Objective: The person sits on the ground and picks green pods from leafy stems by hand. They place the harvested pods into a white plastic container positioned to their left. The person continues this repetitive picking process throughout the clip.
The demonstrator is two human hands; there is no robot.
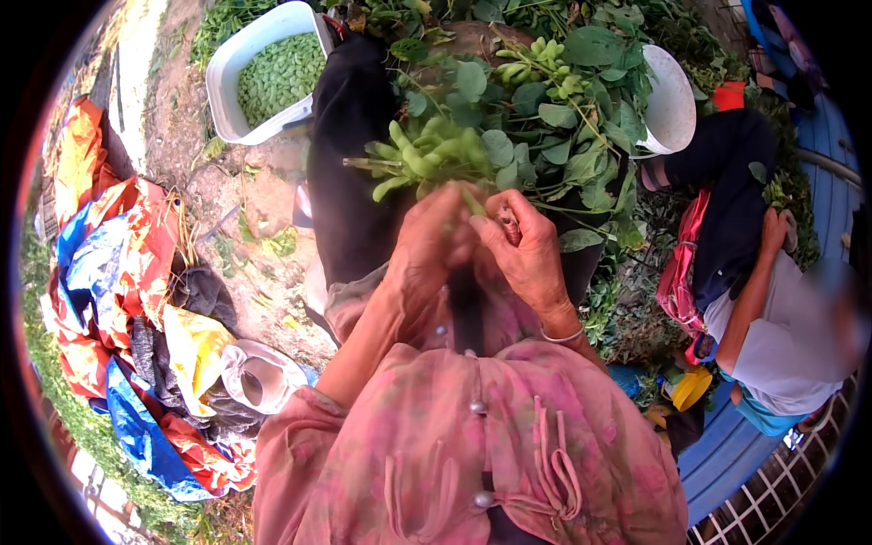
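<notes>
My right hand (528, 248) pinches a green bean pod (473, 202) between thumb and fingers. A bracelet circles the right wrist. Close beside it, my left hand (436, 225) is blurred by motion, its fingers curled beneath a cluster of plump green pods (439, 151); what it grips is hidden. The cluster looks like soybean and has a cut stem end pointing left. Leafy bean stalks (558, 143) lie across my lap beyond the hands, with more pods (541, 65) near their far end.
A white tub (221, 102) of picked green pods (283, 75) stands ahead on the left. Past the stalks to the right is a white bucket (671, 102). Another person (763, 327) sits at the right. Orange and blue tarpaulin (129, 252) lies crumpled on the left.
</notes>
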